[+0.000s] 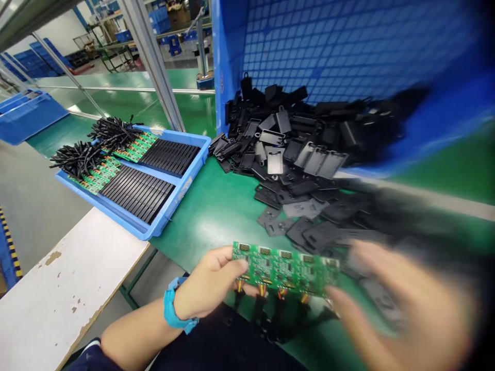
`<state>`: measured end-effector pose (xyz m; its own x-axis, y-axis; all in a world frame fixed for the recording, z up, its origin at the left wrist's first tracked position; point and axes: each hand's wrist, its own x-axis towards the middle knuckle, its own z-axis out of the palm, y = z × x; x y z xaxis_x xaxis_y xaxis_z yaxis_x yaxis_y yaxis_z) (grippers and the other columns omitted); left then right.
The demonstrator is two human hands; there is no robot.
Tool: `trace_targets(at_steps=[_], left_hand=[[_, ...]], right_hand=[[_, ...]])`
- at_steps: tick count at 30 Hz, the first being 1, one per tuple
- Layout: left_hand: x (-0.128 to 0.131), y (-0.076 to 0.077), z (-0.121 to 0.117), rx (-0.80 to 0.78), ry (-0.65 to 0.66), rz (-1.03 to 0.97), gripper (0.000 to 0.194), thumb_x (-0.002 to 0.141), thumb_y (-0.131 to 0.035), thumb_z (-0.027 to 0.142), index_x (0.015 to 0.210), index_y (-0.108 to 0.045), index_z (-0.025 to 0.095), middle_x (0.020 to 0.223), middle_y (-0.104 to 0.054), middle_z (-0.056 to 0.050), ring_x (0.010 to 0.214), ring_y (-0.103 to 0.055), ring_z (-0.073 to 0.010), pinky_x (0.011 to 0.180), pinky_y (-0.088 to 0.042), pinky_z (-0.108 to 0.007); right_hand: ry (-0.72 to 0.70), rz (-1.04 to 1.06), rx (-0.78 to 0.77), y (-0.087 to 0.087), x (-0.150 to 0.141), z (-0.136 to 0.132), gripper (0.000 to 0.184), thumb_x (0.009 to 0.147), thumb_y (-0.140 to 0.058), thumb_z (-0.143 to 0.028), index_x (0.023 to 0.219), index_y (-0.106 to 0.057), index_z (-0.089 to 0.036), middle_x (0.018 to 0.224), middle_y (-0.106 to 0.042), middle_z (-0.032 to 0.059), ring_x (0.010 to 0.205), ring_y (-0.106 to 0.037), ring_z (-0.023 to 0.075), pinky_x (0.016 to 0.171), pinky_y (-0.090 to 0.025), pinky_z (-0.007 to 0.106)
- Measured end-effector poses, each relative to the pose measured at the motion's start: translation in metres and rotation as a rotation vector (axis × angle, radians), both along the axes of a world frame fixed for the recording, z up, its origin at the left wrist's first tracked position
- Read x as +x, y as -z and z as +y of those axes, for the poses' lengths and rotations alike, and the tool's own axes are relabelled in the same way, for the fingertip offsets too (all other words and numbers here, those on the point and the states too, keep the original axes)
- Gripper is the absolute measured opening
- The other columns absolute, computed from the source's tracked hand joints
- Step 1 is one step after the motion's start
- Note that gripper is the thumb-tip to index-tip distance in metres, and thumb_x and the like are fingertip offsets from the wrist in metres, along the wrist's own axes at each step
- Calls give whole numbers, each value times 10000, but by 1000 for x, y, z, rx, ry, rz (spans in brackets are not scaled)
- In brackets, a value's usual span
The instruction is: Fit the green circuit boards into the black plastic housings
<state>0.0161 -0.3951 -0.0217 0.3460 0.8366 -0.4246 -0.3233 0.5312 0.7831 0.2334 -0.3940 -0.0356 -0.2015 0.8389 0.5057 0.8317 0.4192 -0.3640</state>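
Observation:
My left hand grips the left end of a green circuit board strip, which carries several small displays along its top edge. Coloured wires with black ends hang from its lower edge. My right hand is blurred by motion, its spread fingers and thumb right by the board's right end. I cannot tell whether it touches the board. Just beyond the board lies a heap of black plastic covers, some of them close to my right fingers.
A blue tray on the green work mat holds green boards, black wire bundles and rows of black parts. A tilted blue crate stands behind the heap. A worn white board lies at the left, beside metal frame posts.

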Motion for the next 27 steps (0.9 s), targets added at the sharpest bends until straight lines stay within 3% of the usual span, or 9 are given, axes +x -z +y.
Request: trace_targets(at_steps=[2, 4, 7, 9, 13, 17, 22, 27], left_hand=[[0, 1, 1, 34, -4, 27, 194, 820, -481, 238, 914, -601, 118, 824, -641, -63, 699, -608, -130, 640, -476, -252], [0, 1, 3, 92, -11, 68, 204, 820, -487, 252, 940, -594, 126, 887, -632, -65, 726, -596, -130, 656, -480, -259], [-6, 2, 9, 219, -55, 243, 220, 805, -516, 256, 976, -590, 139, 882, -628, -46, 733, -581, -117, 681, -474, -242], [-11, 7, 15, 304, -84, 408, 214, 789, -537, 253, 954, -604, 135, 806, -633, -31, 716, -575, -113, 676, -463, -219], [-19, 25, 29, 408, -172, 612, 189, 780, -538, 274, 867, -632, 135, 752, -646, -31, 713, -589, -134, 665, -458, -218], [-19, 45, 35, 480, -302, 757, 194, 791, -509, 276, 866, -650, 166, 804, -664, -30, 764, -600, -154, 715, -458, -244], [-20, 62, 38, 470, -441, 869, 205, 788, -500, 301, 830, -660, 179, 753, -660, -27, 741, -598, -159, 731, -452, -262], [-40, 62, 47, 390, -521, 820, 238, 760, -534, 349, 843, -634, 150, 760, -649, -49, 729, -596, -164, 715, -463, -284]], right_hand=[[-171, -51, -18, -11, -18, 15, 517, 809, -504, -377, 1270, -375, -183, 1208, -504, 120, 1153, -419, 277, 1027, -228, 503], [-342, -112, -132, -20, -35, 31, 459, 811, -512, -342, 1226, -428, -167, 1168, -546, 98, 1117, -459, 248, 1055, -160, 490], [-476, -128, -400, -28, -54, 53, 230, 819, -509, -294, 1012, -577, -190, 893, -652, 28, 870, -587, 174, 1048, -199, 428], [-456, -148, -490, -27, -64, 64, 134, 816, -509, -267, 836, -615, -188, 700, -642, -5, 705, -594, 146, 1026, -233, 399], [-314, -263, -420, -16, -83, 76, 176, 796, -511, -235, 662, -605, -169, 600, -623, 13, 647, -584, 155, 993, -243, 384], [-205, -335, -392, -1, -101, 80, 201, 800, -486, -242, 671, -621, -167, 651, -658, 42, 693, -604, 168, 968, -247, 359], [-183, -373, -409, 16, -124, 85, 228, 813, -452, -230, 720, -638, -136, 715, -679, 98, 717, -620, 200, 943, -258, 381], [-257, -412, -490, 23, -133, 105, 196, 752, -570, -264, 800, -658, -94, 735, -685, 138, 768, -628, 253, 924, -298, 437]])
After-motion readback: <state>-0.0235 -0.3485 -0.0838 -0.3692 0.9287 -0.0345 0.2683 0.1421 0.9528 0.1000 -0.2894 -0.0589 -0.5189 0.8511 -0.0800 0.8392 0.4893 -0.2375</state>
